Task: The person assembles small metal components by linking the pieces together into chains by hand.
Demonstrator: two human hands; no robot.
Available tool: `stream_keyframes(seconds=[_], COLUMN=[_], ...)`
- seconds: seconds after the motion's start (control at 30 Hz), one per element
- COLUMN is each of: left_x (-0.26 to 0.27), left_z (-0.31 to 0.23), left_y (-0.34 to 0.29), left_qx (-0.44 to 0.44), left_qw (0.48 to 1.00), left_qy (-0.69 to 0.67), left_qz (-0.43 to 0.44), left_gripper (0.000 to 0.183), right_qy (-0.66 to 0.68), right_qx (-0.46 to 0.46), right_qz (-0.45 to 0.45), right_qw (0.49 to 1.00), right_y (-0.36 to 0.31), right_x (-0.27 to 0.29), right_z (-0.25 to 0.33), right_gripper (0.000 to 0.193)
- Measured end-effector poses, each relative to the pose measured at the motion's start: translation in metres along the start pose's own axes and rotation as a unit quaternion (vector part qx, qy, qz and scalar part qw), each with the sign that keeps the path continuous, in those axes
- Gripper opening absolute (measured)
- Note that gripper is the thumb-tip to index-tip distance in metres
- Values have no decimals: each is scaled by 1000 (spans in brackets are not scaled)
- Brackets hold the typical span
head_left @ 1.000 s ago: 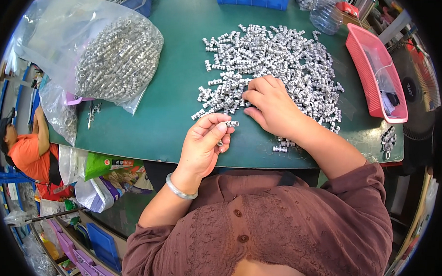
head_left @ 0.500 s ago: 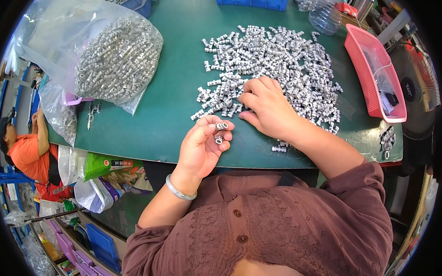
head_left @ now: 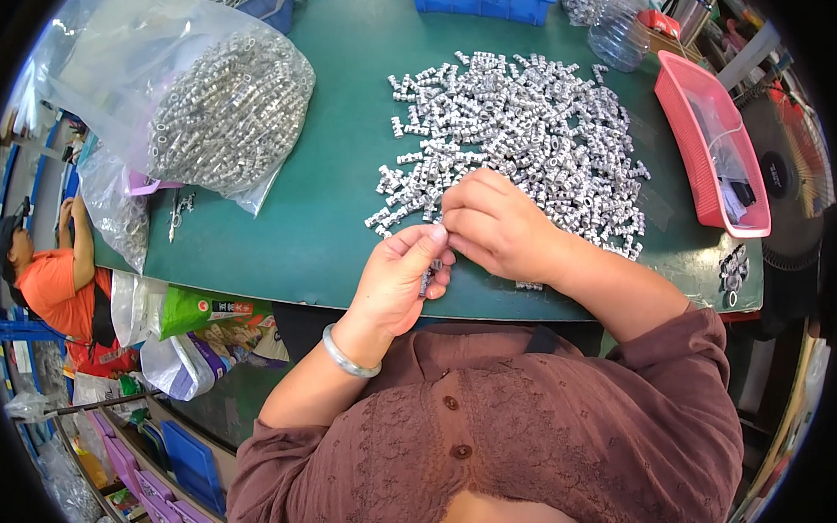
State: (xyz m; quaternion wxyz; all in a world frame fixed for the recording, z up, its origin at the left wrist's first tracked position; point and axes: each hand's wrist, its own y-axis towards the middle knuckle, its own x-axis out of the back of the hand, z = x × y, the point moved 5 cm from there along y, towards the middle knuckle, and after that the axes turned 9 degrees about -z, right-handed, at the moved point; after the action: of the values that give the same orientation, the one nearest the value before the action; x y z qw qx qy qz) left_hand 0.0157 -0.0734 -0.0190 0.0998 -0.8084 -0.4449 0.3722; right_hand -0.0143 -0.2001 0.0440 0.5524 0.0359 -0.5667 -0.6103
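Small silver metal fittings, short ribbed tubes with ring ends, lie in a wide pile [head_left: 543,128] on the green table [head_left: 350,102]. In front of the pile's near left edge, my two hands meet at the fingertips. My left hand [head_left: 395,279], with a pale bangle on its wrist, is closed around a metal fitting [head_left: 427,278] that shows between its curled fingers. Fingertips of my right hand [head_left: 498,226] are pinched together against the left thumb and forefinger. Whatever sits in that pinch is hidden.
A clear plastic bag [head_left: 235,117] full of similar fittings stands at the left. On the right lies a pink basket [head_left: 704,142], with a small cluster of dark rings [head_left: 733,272] nearer me. Blue bins [head_left: 483,0] line the far edge. A person in orange [head_left: 54,276] is beyond the table's left.
My right hand has left the pile's edge and come toward me to meet the left. My left hand has moved slightly right and turned, its fingers curling more over the fittings.
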Motion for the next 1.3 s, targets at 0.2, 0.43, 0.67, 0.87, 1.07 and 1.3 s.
stream_keyframes(seconds=[0.2,0.43,0.67,0.87,1.07,1.3], left_x=[4,10,10,12,13,6], left_z=[-2,-3,-3,-14,-9,-9], left_y=[-1,-3,-6,-10,-9,-6], left_qx=[-53,-82,-79,-58,-53,-49], left_qw=[998,997,994,981,998,998], left_qy=[2,14,-32,-152,-14,29], left_qz=[-24,-9,67,109,-9,-30], left_gripper=[18,21,21,20,14,13], right_qy=[137,-58,-90,-58,60,95], right_qx=[-120,-87,-74,-81,-97,-98], right_qz=[-23,68,116,113,47,2], right_qw=[983,992,986,989,992,991], right_y=[-7,-11,-11,-12,-4,-3], right_x=[5,-12,-14,-13,-3,1], right_z=[-18,-20,-19,-19,-9,-2], right_gripper=[21,29,19,21,33,38])
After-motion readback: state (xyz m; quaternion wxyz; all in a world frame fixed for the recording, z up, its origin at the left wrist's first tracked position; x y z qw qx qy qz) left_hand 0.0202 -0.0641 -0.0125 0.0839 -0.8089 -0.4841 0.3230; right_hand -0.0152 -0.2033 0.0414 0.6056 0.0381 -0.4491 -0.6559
